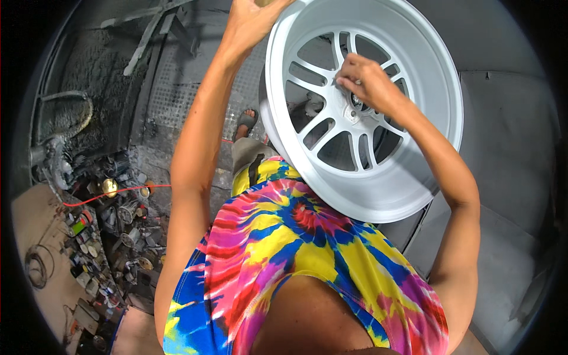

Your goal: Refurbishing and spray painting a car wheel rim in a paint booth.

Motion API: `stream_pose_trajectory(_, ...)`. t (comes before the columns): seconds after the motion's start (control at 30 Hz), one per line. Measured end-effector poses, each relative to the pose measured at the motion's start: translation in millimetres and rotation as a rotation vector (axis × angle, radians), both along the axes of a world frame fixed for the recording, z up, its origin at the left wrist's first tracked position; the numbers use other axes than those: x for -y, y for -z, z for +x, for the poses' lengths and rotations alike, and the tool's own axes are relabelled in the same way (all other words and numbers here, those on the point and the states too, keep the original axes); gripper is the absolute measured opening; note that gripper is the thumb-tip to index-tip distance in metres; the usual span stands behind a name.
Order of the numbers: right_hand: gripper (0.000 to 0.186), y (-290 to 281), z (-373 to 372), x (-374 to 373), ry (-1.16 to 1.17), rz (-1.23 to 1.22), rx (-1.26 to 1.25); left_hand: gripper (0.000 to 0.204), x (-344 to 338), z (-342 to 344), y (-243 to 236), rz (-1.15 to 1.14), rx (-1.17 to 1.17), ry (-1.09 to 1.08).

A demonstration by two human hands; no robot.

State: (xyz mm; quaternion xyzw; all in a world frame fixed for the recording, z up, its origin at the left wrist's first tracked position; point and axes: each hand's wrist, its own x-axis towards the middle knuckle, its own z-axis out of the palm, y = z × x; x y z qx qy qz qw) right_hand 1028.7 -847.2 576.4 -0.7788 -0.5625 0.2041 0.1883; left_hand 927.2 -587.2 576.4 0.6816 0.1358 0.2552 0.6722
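Note:
A large pale silver alloy wheel (pixel 435 139) with paired spokes is tilted up against the front of my body, its lower edge by my tie-dye top. My left hand (pixel 257 16) is closed at the wheel's upper left rim, partly cut off by the frame's edge. My right hand (pixel 361 80) reaches inside the barrel to the centre hub (pixel 355 114), fingers curled over it; whatever is between those fingertips is hidden or too small to name.
My sandalled foot (pixel 247 122) stands on a grimy floor. A red hose (pixel 118 193) crosses low at left among cluttered cans, tools and containers (pixel 130 236). Grey metal frames (pixel 155 29) are at upper left, grey panels (pixel 503 148) at right.

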Motion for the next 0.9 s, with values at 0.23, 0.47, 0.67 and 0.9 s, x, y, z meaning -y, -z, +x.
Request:
stream_pose_trajectory(0.23,0.009,-5,-49,24,-0.207,-0.209,0.256,0.017,0,-58,0,-0.049,-0.061,-0.031)
stream_pose_trajectory(0.47,0.022,-29,-26,78,-0.077,-0.227,0.17,0.016,1,-130,-77,-0.07,0.183,-0.227)
stream_pose_trajectory(0.67,0.016,-5,-40,88,-0.261,-0.227,0.253,0.016,8,-189,-156,-0.042,1.202,1.304)
stream_pose_trajectory(0.9,0.016,-26,-29,83,-0.133,-0.325,0.19,0.011,-76,-398,-200,0.12,1.114,1.405)
